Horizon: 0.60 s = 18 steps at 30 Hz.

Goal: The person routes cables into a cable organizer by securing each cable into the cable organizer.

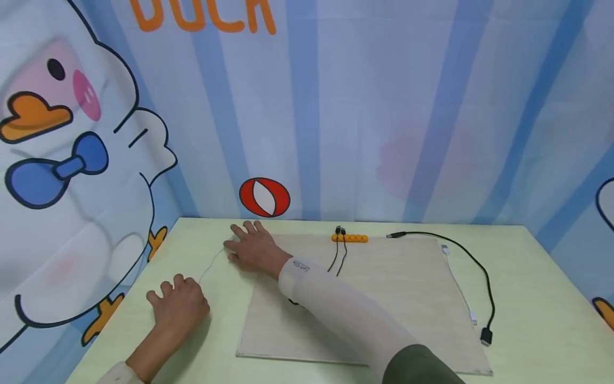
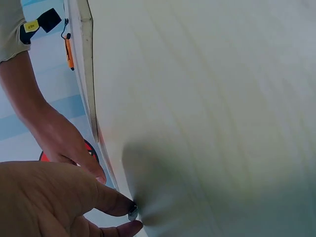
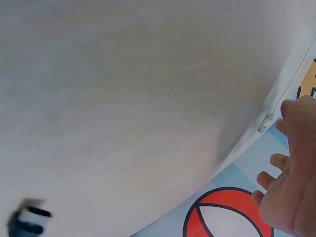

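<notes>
A thin white cable (image 1: 209, 266) runs over the table between my two hands. My left hand (image 1: 178, 304) is low at the left; in the left wrist view its thumb and a finger pinch a small shiny cable plug (image 2: 133, 213). My right hand (image 1: 253, 248) reaches across to the board's far left corner, fingers spread. The right wrist view has a white USB plug (image 3: 264, 123) lying just beside the right thumb, with no grip visible on it. An orange cable holder (image 1: 355, 238) sits at the board's back edge with two black cables (image 1: 344, 256) in its left slots.
The pale board (image 1: 398, 298) lies on the light table (image 1: 537, 298). At its right are a black cable (image 1: 484, 272) and another white cable (image 1: 458, 285). A printed cloth (image 1: 355, 106) stands behind the table. My right sleeve (image 1: 336, 306) covers part of the board.
</notes>
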### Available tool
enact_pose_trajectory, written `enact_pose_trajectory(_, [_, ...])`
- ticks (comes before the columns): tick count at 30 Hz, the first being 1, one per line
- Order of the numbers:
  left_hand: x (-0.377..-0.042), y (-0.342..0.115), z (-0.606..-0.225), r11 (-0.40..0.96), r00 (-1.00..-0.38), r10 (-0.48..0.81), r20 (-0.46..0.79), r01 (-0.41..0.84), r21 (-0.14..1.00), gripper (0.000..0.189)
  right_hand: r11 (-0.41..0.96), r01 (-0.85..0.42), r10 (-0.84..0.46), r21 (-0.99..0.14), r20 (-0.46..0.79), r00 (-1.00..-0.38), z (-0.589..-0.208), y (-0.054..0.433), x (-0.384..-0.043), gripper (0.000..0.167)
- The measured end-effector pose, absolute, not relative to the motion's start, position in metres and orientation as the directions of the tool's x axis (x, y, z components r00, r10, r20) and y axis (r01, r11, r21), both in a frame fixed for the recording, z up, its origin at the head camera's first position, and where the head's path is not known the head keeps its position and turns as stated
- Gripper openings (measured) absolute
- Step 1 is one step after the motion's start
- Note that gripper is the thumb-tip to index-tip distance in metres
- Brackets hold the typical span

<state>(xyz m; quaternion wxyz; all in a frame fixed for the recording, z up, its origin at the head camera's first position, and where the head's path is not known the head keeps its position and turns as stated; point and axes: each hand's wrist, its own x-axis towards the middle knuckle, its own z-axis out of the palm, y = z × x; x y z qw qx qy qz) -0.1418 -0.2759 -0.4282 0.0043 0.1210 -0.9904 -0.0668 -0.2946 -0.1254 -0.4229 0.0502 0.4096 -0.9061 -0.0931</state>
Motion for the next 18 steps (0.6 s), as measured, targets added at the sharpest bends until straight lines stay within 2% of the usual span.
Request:
enact_pose_trajectory(9, [-0.1460, -0.2684, -0.4290, 0.963, -0.970, -0.242, -0.001, -0.241, 0.121, 0.024, 0.646, -0.725, -0.746, 0.239, -0.001, -0.665, -0.4227, -0.1260, -0.3037, 0.048])
enact_pose_trajectory(18, [-0.1436, -0.2707, -0.4295, 0.962, -0.967, -0.256, 0.000, -0.254, 0.101, 0.023, 0.583, -0.747, -0.793, 0.321, 0.026, -0.608, -0.4238, -0.1350, -0.3046, 0.043])
